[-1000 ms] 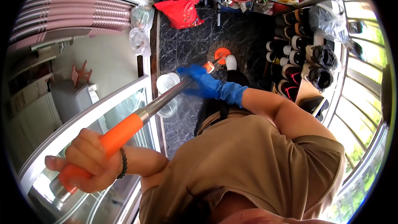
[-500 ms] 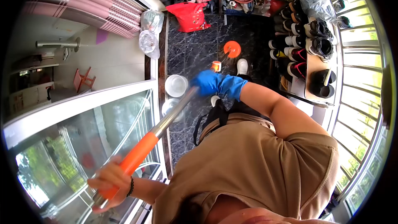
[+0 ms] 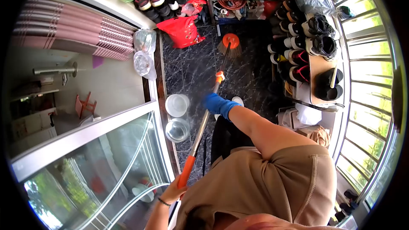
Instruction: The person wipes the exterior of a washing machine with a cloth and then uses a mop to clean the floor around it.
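A long mop [image 3: 198, 138] with an orange handle and metal pole slants across the dark tiled floor. Its round orange head [image 3: 230, 41] with a grey-brown fringe rests on the tiles near the shelf. Bare, with a dark bead bracelet at the wrist, my left hand [image 3: 172, 191] is closed around the orange grip at the lower end. My right hand [image 3: 216, 104], in a blue rubber glove, wraps the metal pole below the orange collar [image 3: 220, 76]. Its fingers are partly blurred.
Two clear round tubs [image 3: 177, 130] stand by the doorway at left. A red bag [image 3: 181, 31] lies at the top. Shoes [image 3: 317, 46] fill a rack on the right, beside a barred window. A glass door [image 3: 102, 157] is at lower left; my white shoes show below the glove.
The pole has swung steeper, and my left hand has moved right, toward my body, with the grip. My right hand has come lower. The view has shifted, showing more of the right side.
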Demonstrator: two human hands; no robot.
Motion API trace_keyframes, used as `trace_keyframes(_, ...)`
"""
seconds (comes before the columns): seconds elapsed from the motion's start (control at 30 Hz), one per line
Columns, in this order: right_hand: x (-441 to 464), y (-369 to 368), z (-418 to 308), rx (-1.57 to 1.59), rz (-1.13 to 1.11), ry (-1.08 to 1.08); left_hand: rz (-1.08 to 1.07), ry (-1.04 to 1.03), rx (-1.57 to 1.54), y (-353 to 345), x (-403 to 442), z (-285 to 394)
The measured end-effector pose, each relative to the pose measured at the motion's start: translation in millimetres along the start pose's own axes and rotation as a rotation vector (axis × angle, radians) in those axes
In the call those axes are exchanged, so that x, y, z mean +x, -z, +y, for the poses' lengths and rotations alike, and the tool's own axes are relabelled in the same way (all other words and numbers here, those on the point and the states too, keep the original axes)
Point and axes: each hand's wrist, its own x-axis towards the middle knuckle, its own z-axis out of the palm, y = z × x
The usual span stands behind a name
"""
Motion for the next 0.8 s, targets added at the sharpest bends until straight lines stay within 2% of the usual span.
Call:
trace_keyframes(0.03, -2.4, -43.3, 27.1, 0.142, 0.376, 0.018, 0.01, -0.038, 0.039, -3.9, 19.4, -3.8)
trace_keyframes(0.07, -6.0, -43.7, 43.9, 0.152, 0.379, 0.002, -0.007, -0.089, 0.048, -12.7, 36.6, 13.3)
trace_keyframes(0.13, -15.4, -35.1, 86.2, -0.098, 0.188, -0.309, -0.078, -0.018, 0.026, -30.5, 73.2, 51.2)
trace_keyframes(0.17, -26.4, -35.2, 114.9, 0.012, 0.124, -0.369, -0.117, -0.005, 0.019, -40.2, 93.3, 68.9)
trace_keyframes(0.23, -54.5, -24.0, 153.0, 0.015, -0.051, -0.387, -0.166, -0.01, 0.031, -55.6, 125.4, 76.7)
trace_keyframes(0.27, -69.3, -11.8, 161.1, -0.099, -0.161, -0.348, -0.204, 0.0, -0.03, -62.7, 136.3, 82.2)
trace_keyframes(0.3, -78.4, -2.6, 160.2, -0.092, -0.166, -0.366, -0.246, 0.004, -0.092, -66.3, 144.1, 86.1)
trace_keyframes(0.37, -94.1, -0.9, 158.4, -0.044, -0.455, -0.475, -0.267, 0.034, -0.095, -66.7, 148.7, 82.9)
trace_keyframes(0.47, -109.2, -17.7, 126.6, -0.158, -0.406, -0.384, -0.256, 0.062, -0.036, -56.0, 137.0, 62.5)
trace_keyframes(0.5, -118.1, -33.3, 109.5, -0.217, -0.06, -0.359, -0.234, 0.06, 0.026, -50.2, 128.0, 49.4)
trace_keyframes(0.6, -114.8, -61.3, 49.2, -0.288, -0.07, -0.303, -0.204, 0.028, 0.057, -27.4, 104.2, -23.0)
trace_keyframes(0.67, -105.4, -109.6, 13.1, -0.224, -0.023, -0.276, -0.163, 0.012, 0.113, -20.2, 73.2, -45.6)
trace_keyframes(0.77, -93.4, -141.2, -69.6, -0.285, 0.063, -0.248, -0.066, -0.143, 0.243, 1.0, 37.0, -134.7)
trace_keyframes(0.8, -90.8, -143.4, -99.9, -0.191, 0.057, -0.25, -0.056, -0.153, 0.238, 10.9, 22.9, -166.1)
